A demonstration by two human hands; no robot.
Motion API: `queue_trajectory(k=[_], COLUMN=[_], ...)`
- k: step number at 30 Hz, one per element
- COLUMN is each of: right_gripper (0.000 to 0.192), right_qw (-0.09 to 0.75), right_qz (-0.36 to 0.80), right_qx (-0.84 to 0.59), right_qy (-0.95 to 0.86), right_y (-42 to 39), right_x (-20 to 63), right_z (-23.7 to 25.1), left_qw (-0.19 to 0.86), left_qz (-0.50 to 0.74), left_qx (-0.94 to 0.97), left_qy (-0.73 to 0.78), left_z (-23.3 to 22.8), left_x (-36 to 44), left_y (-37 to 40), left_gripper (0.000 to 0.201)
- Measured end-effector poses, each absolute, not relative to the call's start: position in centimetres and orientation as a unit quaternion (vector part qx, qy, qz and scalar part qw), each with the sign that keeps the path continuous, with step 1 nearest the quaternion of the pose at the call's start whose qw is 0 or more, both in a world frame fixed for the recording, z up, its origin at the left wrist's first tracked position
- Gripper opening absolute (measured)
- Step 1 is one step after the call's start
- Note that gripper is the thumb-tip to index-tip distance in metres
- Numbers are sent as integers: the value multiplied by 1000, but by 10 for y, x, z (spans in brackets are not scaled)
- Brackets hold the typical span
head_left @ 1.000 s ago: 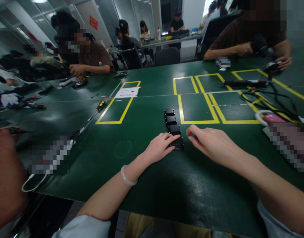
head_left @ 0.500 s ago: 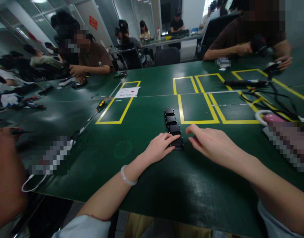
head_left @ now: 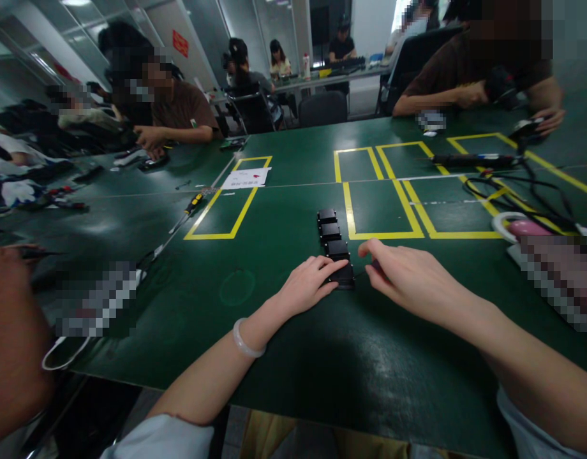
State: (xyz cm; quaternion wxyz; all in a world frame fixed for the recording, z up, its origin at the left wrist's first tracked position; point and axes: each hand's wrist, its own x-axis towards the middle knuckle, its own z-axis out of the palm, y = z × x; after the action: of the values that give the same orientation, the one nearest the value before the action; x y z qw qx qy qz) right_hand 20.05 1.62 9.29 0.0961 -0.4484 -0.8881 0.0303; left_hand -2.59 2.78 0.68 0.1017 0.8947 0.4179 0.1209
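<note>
A column of several small black rectangular blocks [head_left: 329, 231] with small bright studs along their sides lies on the green table. My left hand [head_left: 309, 280] holds the nearest black block [head_left: 342, 275] down, with a finger across its top and the thumb at its near edge. Just to the right, my right hand [head_left: 402, 271] is closed with curled fingers. A faint thin dark shaft seems to run from it toward that block's right side; what the fingers grip is mostly hidden.
Yellow tape rectangles [head_left: 384, 236] mark the green table [head_left: 274, 357]. A yellow-black screwdriver [head_left: 194, 203] and a white paper label [head_left: 246, 178] lie to the left. A black pen-like tool [head_left: 475, 160] and cables [head_left: 494, 191] are at right. Co-workers sit across the table; another person's arm [head_left: 11, 344] enters at left.
Both hands stay nearly where they were. My right fingers shift very slightly, and the thin dark line beside the nearest block shows more now.
</note>
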Motion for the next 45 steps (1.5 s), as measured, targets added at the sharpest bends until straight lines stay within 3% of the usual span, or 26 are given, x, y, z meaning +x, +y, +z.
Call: queue_trajectory(k=[7,13,19,24,31,38,45], right_gripper=[24,16,19,11,21,17,21], right_qw=[66,100,52,94,75,99,66], right_qz=[-10,26,-13,12,-11,26,-23], right_qx=[-456,-445,-456,-447,-450,-449,-457], right_qy=[-887,-890,-888,-889,-890,-888,-887], right_y=[18,17,19,20,20,18,18], right_x=[201,202,200,202,202,201,201], right_z=[91,92,92,89,90,90,90], left_qw=[99,101,100,96,97,95,98], left_qz=[123,126,119,118,121,119,119], left_qx=[895,895,896,896,896,897,896], left_qy=[418,416,416,418,416,415,416], left_z=[6,6,6,6,5,6,6], left_x=[-26,-26,-26,-26,-26,-26,-26], left_y=[28,28,29,28,28,29,28], left_gripper=[48,47,48,48,47,47,48])
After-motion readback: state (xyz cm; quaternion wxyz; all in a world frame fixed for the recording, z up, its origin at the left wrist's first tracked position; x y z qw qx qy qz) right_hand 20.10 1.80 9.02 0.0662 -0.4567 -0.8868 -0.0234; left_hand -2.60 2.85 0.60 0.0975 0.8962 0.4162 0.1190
